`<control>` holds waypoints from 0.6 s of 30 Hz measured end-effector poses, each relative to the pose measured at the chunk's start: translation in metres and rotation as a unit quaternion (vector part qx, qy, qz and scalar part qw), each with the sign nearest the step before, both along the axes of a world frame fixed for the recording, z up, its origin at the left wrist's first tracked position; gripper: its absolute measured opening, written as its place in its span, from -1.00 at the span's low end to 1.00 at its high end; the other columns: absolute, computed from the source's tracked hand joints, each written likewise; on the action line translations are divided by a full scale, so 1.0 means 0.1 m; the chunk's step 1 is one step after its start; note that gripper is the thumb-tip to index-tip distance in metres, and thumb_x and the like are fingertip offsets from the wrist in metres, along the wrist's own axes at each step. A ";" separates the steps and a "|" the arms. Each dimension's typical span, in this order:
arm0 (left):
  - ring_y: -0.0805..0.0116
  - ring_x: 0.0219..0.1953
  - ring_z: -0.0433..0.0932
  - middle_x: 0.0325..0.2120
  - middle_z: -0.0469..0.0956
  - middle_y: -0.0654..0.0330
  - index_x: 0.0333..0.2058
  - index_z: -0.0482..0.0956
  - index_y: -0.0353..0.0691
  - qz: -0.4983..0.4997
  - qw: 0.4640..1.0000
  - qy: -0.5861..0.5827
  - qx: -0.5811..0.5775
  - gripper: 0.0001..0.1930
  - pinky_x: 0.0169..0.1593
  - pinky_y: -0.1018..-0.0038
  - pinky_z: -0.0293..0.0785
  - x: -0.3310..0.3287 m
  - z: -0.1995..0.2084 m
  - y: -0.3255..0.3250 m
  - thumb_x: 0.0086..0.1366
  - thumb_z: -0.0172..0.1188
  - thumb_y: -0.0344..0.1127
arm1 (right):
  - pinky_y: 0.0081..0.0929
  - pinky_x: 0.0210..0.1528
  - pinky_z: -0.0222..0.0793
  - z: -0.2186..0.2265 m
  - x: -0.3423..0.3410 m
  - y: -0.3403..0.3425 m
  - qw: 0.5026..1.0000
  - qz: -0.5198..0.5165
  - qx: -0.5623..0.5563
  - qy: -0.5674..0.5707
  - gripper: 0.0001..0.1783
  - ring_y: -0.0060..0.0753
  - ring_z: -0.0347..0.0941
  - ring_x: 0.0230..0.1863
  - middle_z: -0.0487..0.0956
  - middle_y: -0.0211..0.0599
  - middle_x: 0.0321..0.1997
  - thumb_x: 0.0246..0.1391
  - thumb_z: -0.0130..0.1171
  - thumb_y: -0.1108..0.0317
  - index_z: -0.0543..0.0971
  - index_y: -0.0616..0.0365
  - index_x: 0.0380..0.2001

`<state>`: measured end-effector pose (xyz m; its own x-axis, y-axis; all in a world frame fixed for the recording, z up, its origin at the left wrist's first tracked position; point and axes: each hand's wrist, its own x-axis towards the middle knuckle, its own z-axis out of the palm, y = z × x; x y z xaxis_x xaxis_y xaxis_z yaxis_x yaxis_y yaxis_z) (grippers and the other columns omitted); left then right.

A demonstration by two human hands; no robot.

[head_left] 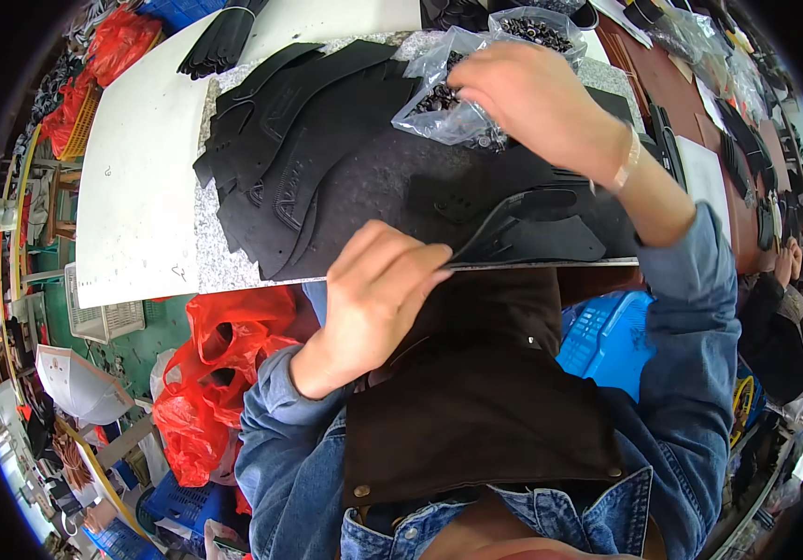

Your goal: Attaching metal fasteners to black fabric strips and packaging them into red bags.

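Observation:
At the table's front edge, my left hand (pixel 371 291) is closed, its thumb and forefinger pinching the tip of a black flat cut-out piece (pixel 490 229). That piece has an elongated slot and bends up from the work surface. My right hand (pixel 542 103) reaches over an open clear plastic bag (pixel 453 126) of small dark, round, button-like parts (pixel 439 97). Its fingers are curled down at the bag's mouth, and what they grip is hidden. Overlapping black cut-out pieces (pixel 303 131) with stitched outlines lie fanned on the left of the black mat (pixel 373 187).
A second bag of small parts (pixel 537 33) stands behind the first. A bundle of black strips (pixel 219 42) lies at the back left, on a white board (pixel 140 187). Below hang red plastic bags (pixel 201 401); a blue basket (pixel 607 341) is right. Another person (pixel 784 327) sits far right.

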<state>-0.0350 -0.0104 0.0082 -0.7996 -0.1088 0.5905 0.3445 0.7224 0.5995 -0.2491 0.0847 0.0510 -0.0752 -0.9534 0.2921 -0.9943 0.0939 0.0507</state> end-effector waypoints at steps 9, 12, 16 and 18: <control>0.26 -0.51 0.41 -0.55 0.45 0.21 -0.42 0.55 -0.29 -0.037 0.999 0.030 -0.013 -0.68 -0.47 0.45 0.35 0.10 -0.09 0.05 -0.29 0.34 -0.55 | -0.35 -0.33 0.39 -0.35 -0.26 -0.34 0.993 -0.037 0.091 0.072 -0.87 -0.18 0.48 -0.36 0.49 -0.22 -0.49 -0.17 0.05 0.42 0.48 0.17 -0.45; 0.25 -0.51 0.42 -0.54 0.47 0.19 -0.39 0.54 -0.30 -0.041 0.998 0.043 -0.027 -0.65 -0.47 0.44 0.36 0.09 -0.10 0.05 -0.29 0.35 -0.55 | -0.32 -0.36 0.40 -0.39 -0.35 -0.28 0.999 -0.023 -0.006 0.025 -0.85 -0.16 0.49 -0.39 0.51 -0.21 -0.51 -0.16 0.06 0.42 0.50 0.14 -0.42; 0.22 -0.49 0.45 -0.51 0.49 0.14 -0.42 0.48 -0.31 -0.039 0.997 0.066 -0.004 -0.65 -0.46 0.43 0.38 0.09 -0.13 0.07 -0.28 0.36 -0.57 | -0.27 -0.31 0.35 -0.37 -0.42 -0.22 0.999 -0.032 -0.026 -0.021 -0.88 -0.06 0.43 -0.37 0.50 -0.19 -0.43 -0.02 0.01 0.42 0.47 0.14 -0.36; 0.21 -0.48 0.45 -0.51 0.50 0.12 -0.44 0.46 -0.31 -0.037 0.997 0.067 0.009 -0.65 -0.45 0.42 0.39 0.10 -0.13 0.06 -0.28 0.37 -0.57 | -0.30 -0.32 0.35 -0.32 -0.32 -0.20 0.997 -0.019 -0.074 -0.033 -0.88 -0.10 0.43 -0.39 0.50 -0.20 -0.45 -0.02 0.00 0.45 0.48 0.14 -0.36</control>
<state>-0.0252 -0.0045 -0.0052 -0.7201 -0.0628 0.6910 0.4748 0.6816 0.5567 -0.2811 0.0648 0.0189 -0.1336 -0.8968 0.4217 -0.9907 0.1326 -0.0319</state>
